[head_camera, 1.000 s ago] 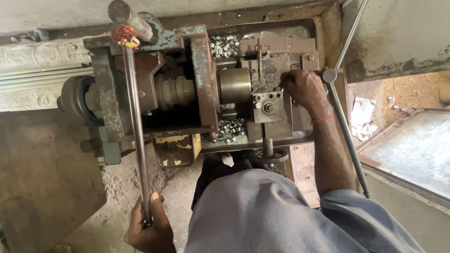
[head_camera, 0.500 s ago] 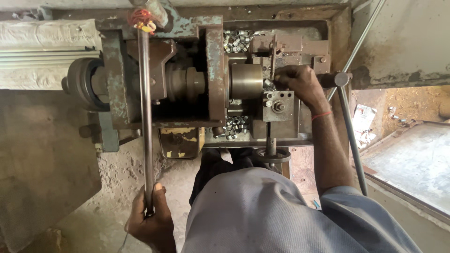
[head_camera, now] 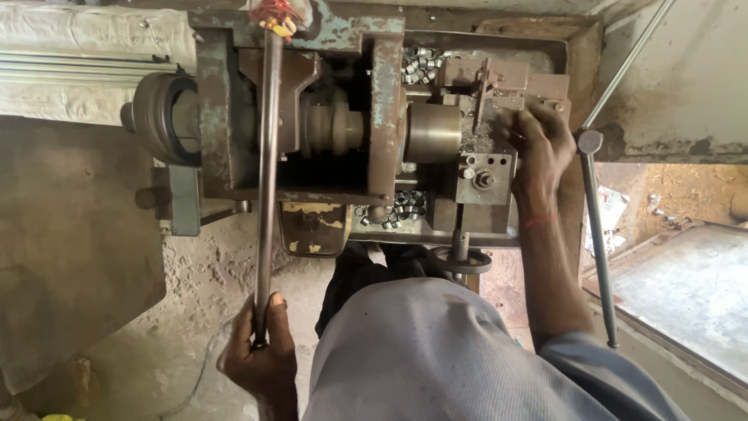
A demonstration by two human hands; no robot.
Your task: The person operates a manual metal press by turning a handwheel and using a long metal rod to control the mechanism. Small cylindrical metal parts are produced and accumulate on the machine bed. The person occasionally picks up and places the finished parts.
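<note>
A worn, rusty small lathe point(head_camera: 374, 117) fills the upper middle of the head view. My left hand point(head_camera: 261, 351) grips the lower end of a long metal lever point(head_camera: 266, 179) that runs up to a red-and-yellow wrapped top. My right hand point(head_camera: 541, 144) rests on the tool slide to the right of the round chuck point(head_camera: 432, 132), fingers curled over the top of the block. Whether it holds a part is hidden. Several small shiny metal rings point(head_camera: 397, 206) lie below the chuck, and several small shiny rings point(head_camera: 421, 62) sit behind it.
A small handwheel point(head_camera: 461, 261) sticks out below the slide. A thin metal rod point(head_camera: 596, 234) with a round knob stands right of my forearm. A pulley point(head_camera: 160, 117) sits at the lathe's left end. A grey metal sheet point(head_camera: 686, 288) lies at right; concrete floor below.
The view has shifted so the lathe sits higher and nearer. My right hand moved up from the slide's side onto its top. My left hand stays on the lever.
</note>
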